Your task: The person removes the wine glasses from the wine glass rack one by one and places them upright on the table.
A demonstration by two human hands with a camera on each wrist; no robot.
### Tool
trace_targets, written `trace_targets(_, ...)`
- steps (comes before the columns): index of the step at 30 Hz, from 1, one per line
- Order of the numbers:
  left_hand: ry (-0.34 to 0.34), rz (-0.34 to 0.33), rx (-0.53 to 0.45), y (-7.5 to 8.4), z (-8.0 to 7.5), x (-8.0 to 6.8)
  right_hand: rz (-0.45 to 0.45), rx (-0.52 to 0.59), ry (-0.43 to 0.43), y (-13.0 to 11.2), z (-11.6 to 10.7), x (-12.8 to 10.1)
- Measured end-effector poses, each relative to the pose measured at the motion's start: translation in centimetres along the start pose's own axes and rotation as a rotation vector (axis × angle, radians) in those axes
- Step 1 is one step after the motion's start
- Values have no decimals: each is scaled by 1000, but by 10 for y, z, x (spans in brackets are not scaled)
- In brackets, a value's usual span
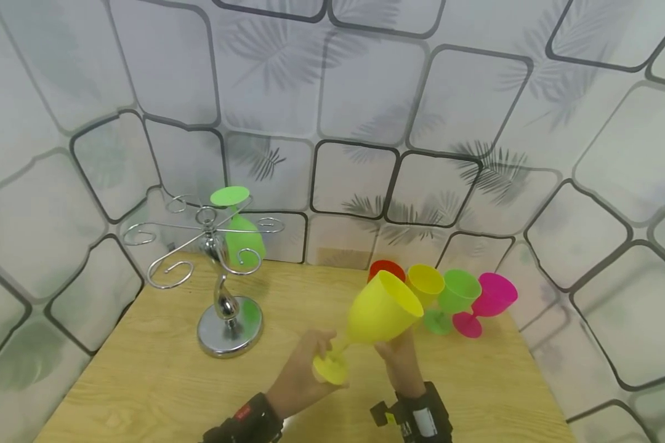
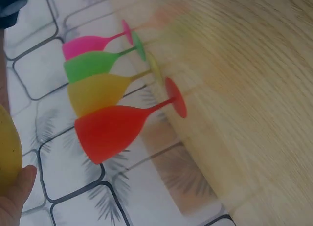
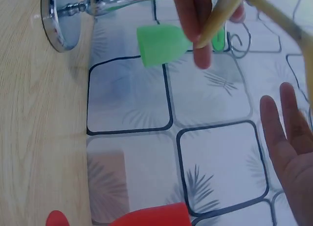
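Observation:
A yellow goblet is held tilted above the table, its mouth facing up and to the right. My left hand grips it near the foot; in the right wrist view the left fingers curl about the stem and foot. Beside the bowl is my right hand, partly hidden by it in the head view. The right wrist view shows the right hand with straight, spread fingers; whether it touches the bowl I cannot tell. In the left wrist view, the left thumb lies against a yellow part.
A chrome stand with curled arms stands at left, a green goblet hanging upside down from it. Red, yellow, green and pink goblets stand upright in a row at back right. Patterned walls surround the wooden table.

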State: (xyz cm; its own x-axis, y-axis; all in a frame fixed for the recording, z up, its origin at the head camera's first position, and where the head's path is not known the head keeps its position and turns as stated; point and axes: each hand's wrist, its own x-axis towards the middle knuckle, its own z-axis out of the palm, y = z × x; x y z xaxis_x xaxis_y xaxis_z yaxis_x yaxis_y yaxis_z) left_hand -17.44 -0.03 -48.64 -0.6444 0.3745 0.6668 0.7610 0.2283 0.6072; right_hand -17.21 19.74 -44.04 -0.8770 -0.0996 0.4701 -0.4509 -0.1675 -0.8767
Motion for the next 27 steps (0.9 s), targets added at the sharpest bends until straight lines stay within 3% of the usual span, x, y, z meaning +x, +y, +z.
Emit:
trace_targets(4, -104, -75, 33, -2, -4, -4, -52, -87, -42, 1, 4, -3)
trace_targets(7, -128, -204, 9, 2, -9, -2, -70, -210, -57, 7, 5, -2)
trace_targets(10, -62, -302, -111, 8, -12, 7, -34, -317, -39, 16, 8, -3)
trace_targets(13, 13, -330, -240, 12, -11, 20, 30, -369, -20, 27, 13, -3)
trace_targets(16, 43, -370, -284, 13, -7, 31, 92, -416, -8, 37, 18, -3)
trace_targets(19, 60, -483, -283, 9, -2, 38, 125, -421, -19, 47, 20, -1)
trace_targets(23, 115, -589, -303, -9, 4, 44, 161, -473, -27, 58, 17, -2)
trace_targets(27, 172, -597, -307, -37, 9, 55, 238, -482, 30, 64, 10, -10)
